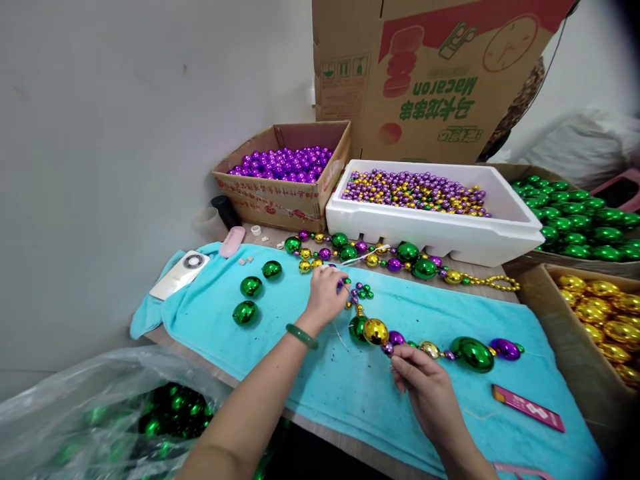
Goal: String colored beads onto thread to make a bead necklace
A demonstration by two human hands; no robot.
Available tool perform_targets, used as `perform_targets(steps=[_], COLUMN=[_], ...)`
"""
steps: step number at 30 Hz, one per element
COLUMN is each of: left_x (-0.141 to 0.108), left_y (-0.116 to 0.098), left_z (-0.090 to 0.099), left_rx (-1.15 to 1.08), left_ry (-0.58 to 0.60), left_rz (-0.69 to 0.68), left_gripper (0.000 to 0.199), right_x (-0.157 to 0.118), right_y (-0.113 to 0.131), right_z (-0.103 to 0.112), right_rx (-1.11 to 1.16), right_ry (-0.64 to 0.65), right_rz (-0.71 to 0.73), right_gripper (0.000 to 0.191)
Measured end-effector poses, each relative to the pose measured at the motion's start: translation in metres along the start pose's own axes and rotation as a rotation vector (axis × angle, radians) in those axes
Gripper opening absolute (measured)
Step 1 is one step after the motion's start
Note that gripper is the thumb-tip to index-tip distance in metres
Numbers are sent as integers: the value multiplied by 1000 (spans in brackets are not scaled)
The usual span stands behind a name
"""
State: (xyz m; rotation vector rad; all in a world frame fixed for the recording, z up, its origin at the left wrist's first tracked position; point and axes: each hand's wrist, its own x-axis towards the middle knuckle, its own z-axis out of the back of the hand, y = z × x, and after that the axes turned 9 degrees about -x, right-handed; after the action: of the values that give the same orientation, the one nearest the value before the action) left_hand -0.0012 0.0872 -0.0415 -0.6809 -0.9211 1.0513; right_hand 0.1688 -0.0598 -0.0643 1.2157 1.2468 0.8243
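My right hand point(417, 377) pinches a small purple bead in a string of beads point(473, 354) with large green, gold and purple ones, lying across a turquoise towel point(310, 380). My left hand point(327, 293) is closed near small purple beads at the string's upper end; its fingertips and what they hold are hard to make out. Thin white thread trails below it. Small green and purple beads point(364, 291) lie just right of my left hand. Several large green beads point(251, 287) rest to its left. Behind is a second beaded string point(425, 268) ending in a gold loop.
A cardboard box of purple beads point(270, 200) and a white foam box point(430, 230) stand behind. Boxes of green beads point(575, 220) and gold beads point(600, 313) are at right. A phone point(175, 280) lies left, a pink packet point(529, 408) right, a plastic bag point(100, 413) front left.
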Motion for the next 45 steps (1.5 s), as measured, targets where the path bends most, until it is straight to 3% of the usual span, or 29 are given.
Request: perform_targets(steps=[3,5,8,13,26,30,33,36,40,42,45], left_x=[-10,-18,-26,-32,-36,-34,-29,-22,-18,-16,-15], left_y=[-11,-17,-22,-26,-27,-23,-11,4,16,18,18], left_z=[17,28,40,46,56,57,50,36,15,7,1], left_rx=[-744,-1084,-1257,-1286,-1001,-830,-594,-148,304,361,260], left_ry=[-83,-68,-66,-71,-23,108,40,-43,68,91,76], left_rz=[333,454,502,483,357,323,285,163,82,97,142], left_gripper=[25,29,29,26,26,28,30,24,28,29,26], right_x=[-1,-1,-2,-3,-1,1,2,3,4,4,5], right_y=[-1,-2,-2,-1,10,8,5,2,3,4,6], right_z=[6,9,8,3,5,2,-1,-1,1,1,1], right_rx=[-20,-39,-62,-68,-203,-191,-140,-115,-109,-98,-86], right_ry=[-43,-48,-27,-12,-25,4,-16,-24,-19,-20,-21], right_rz=[13,3,-8,3,-22,-20,-27,-33,-24,-18,-25], right_gripper=[23,23,22,22,26,26,26,26,27,27,27])
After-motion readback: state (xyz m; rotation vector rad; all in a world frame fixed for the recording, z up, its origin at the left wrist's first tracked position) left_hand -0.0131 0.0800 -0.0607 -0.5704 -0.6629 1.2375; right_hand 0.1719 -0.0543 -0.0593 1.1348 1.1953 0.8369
